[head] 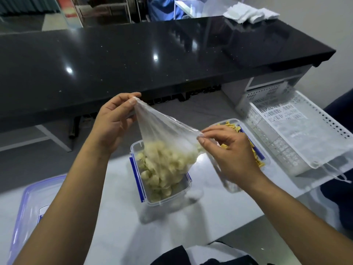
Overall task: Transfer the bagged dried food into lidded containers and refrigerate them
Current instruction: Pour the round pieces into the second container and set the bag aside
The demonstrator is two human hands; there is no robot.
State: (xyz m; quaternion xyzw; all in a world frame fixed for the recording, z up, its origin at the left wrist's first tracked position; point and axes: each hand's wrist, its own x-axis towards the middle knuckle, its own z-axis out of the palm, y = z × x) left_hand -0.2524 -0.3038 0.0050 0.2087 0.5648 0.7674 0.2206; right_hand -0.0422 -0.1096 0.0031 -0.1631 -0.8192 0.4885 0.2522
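Both hands raised over the white worktop (118, 222), set apart, each pinching a corner of one clear plastic bag (162, 131) stretched between them. Left hand (112, 121) higher and farther, thumb and fingertips nipped on the bag's upper corner; right hand (227, 150) lower and to the right, thumb and forefinger pinched on the other corner, remaining fingers loosely curled. Bag upended, sagging down with its mouth in an open clear container (162, 180) with blue side clasps, standing at the middle of the worktop. Pale dried chips (168, 161) heaped partly inside the bag, partly in the container, filling it up to about the rim. Just to the right, largely hidden behind the right hand, a second clear container (235, 125) of the same kind, holding yellow dried pieces (232, 125). At the near left edge, a translucent lid (34, 207) with a bluish rim lying flat on the worktop, partly covered by the left forearm. At the right, a white perforated plastic basket (286, 131) resting with a thin clear bag draped over its near end. Beyond, across the far side, a long glossy black counter (114, 60), with crumpled white cloths (250, 14) at its far right corner. Dark fabric visible at the near bottom edge.
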